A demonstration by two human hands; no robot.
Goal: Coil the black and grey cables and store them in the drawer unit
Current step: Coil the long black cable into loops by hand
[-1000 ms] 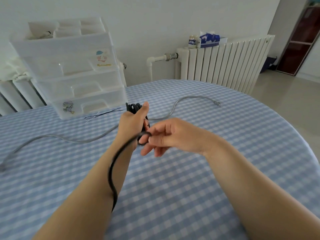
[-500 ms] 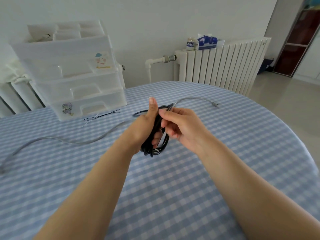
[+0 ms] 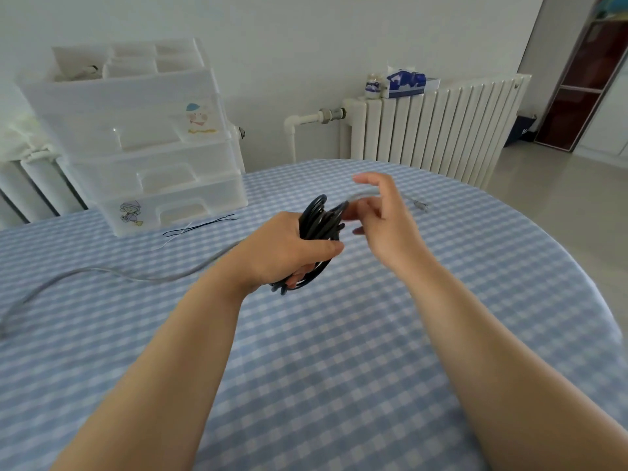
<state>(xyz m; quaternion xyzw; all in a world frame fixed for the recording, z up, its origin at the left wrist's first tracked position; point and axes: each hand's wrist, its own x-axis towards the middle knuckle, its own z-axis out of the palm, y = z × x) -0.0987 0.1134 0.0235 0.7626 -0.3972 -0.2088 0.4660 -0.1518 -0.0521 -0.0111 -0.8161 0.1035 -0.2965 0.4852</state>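
**Black coil in your left hand, grey cable loose on the table**

The round table (image 3: 339,385) under its blue-and-white checked cloth fills most of your view; its near edge is cut off by the frame and your forearms hide part of it. At the back left stands the translucent plastic drawer unit (image 3: 142,144), boxy, with cartoon stickers on its drawer fronts; what lies in the open top compartments is too pale to make out. Behind it and to the right are ribbed white radiators (image 3: 431,127), one bearing a blue tissue box (image 3: 406,83).

The grey cable (image 3: 112,273) lies slack across the cloth in a long, thin curve. Its middle disappears behind your hands, and its far plug shows just past your right hand.

Your left hand (image 3: 289,249) grips the black cable (image 3: 319,226), wound into a glossy oval coil; your fingers curl round it and cover its lower middle. Your right hand (image 3: 384,219) touches the coil's upper edge with half-curled fingers; you cannot tell whether it pinches a strand, as the contact is blurred.

Thin black and white ties (image 3: 200,227) lie just before the drawer unit.
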